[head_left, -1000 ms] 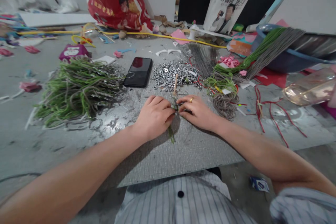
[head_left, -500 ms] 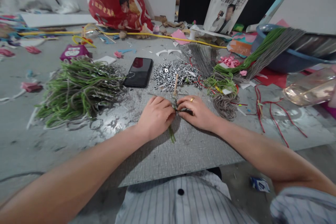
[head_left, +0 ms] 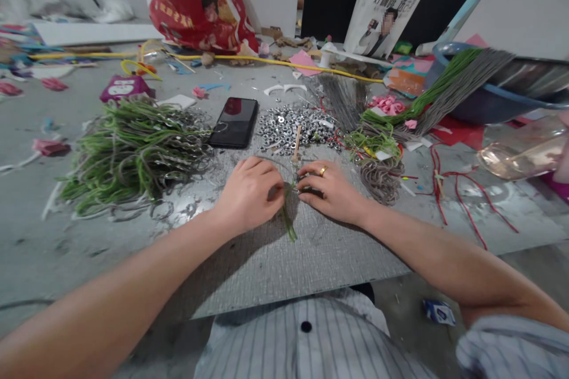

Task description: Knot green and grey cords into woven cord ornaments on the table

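Observation:
Between my hands lies a short green cord (head_left: 290, 226), its loose end pointing toward me on the grey table. My left hand (head_left: 251, 196) is closed, thumb and forefinger pinched at the cord's left side; the exact strand in the pinch is hard to see. From the right, the curled fingers of my right hand (head_left: 332, 192), with a gold ring on one, grip the cord's upper part, where the detail is too small to make out. A thin wooden stick (head_left: 297, 141) stands just beyond my fingertips. Behind it spreads a heap of small metal rings (head_left: 278, 124).
A pile of green and grey cords (head_left: 128, 157) lies left, beside a black phone (head_left: 234, 122). Cord bundles (head_left: 382, 180) and red strings (head_left: 462, 174) lie right, near a blue basin (head_left: 484, 98) and a clear bottle (head_left: 520, 151). A red bag (head_left: 195, 6) stands behind.
My left hand has shifted left, away from my right hand, opening a gap where the green cord shows. My right hand has stayed nearly in place.

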